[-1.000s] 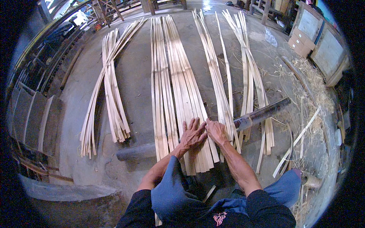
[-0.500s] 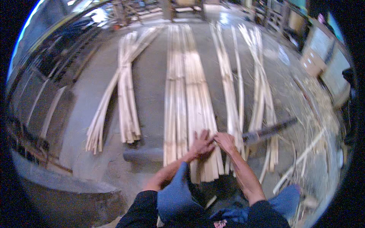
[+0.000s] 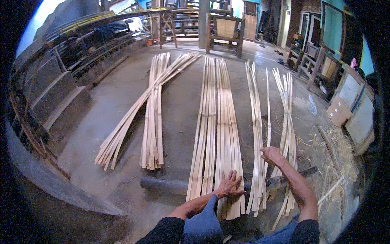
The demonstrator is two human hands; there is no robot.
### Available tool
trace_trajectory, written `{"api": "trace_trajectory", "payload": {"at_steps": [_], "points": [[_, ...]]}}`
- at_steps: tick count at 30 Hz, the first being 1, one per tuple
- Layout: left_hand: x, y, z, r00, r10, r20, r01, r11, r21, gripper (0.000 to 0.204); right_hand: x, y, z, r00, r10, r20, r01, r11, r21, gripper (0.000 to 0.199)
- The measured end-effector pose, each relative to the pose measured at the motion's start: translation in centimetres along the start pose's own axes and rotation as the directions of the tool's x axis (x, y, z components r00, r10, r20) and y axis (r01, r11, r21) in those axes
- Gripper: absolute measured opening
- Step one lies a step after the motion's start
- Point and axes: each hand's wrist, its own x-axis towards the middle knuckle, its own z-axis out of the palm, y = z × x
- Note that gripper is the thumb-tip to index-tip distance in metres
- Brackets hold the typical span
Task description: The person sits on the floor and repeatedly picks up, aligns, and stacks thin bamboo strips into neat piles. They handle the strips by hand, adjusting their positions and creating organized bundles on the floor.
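Note:
My left hand (image 3: 230,185) lies with spread fingers on the near end of a wide row of pale bamboo strips (image 3: 226,118). A small pale-tipped thing shows beside its fingers, too small to make out. Further right, my right hand (image 3: 274,156) is raised over a narrower group of strips (image 3: 256,118) and a single thin strip (image 3: 268,101). Its fingers are curled together; what they hold, if anything, is hidden. The near ends of the rows rest across a dark round pole (image 3: 162,184) on the floor.
Two crossed bundles of strips (image 3: 152,118) lie left, another bundle (image 3: 287,110) right. Shavings (image 3: 339,150) and a cardboard piece (image 3: 339,110) are at the right. Wooden chair frames (image 3: 225,34) stand at the back. A low curved ledge (image 3: 61,189) borders the near left.
My right hand has moved away from my left hand, to the right over the narrower strips. My left hand stays on the wide row, fingers more spread. The view has shifted, showing more background.

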Motion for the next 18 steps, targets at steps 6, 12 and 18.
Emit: {"api": "trace_trajectory", "payload": {"at_steps": [6,12,18], "points": [[-0.4,0.0,0.7,0.996,0.009,-0.087,-0.007,1.0,0.026,0.086,-4.2,1.1,4.5,0.996,-0.083,0.024,0.084,0.995,-0.046,0.02],[-0.2,-0.5,1.3,0.983,0.131,-0.133,-0.125,0.991,0.05,0.083,-9.3,0.3,13.5,0.996,0.037,-0.076,-0.018,0.972,0.234,0.038],[0.4,-0.6,-0.5,0.989,0.128,0.072,-0.128,0.992,-0.011,0.082,-9.7,-0.8,14.1,0.897,0.441,-0.04,-0.367,0.792,0.489,0.05]]}}
